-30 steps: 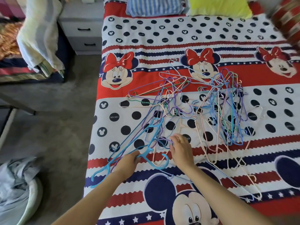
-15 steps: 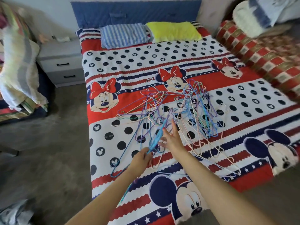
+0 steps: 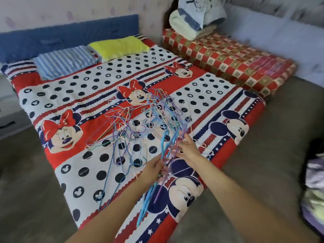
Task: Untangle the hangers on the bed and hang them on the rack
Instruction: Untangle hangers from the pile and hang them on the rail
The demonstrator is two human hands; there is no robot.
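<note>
Both hands raised since earlier: left hand (image 3: 153, 168) grips lifted blue hangers (image 3: 165, 146), right hand (image 3: 187, 148) pinches strands just above; tangle (image 3: 140, 120) trails beyond on bed (image 3: 84, 174).

Striped pillow (image 3: 65, 61) beside yellow pillow (image 3: 119, 47) — folded blankets (image 3: 196, 21) stacked apart.

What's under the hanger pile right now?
The hanger pile lies straight on the patterned bedspread; dots and stripes show through the wires. Nothing else is visible beneath it, though the densest knot near the right hand hides its patch of cover.
</note>
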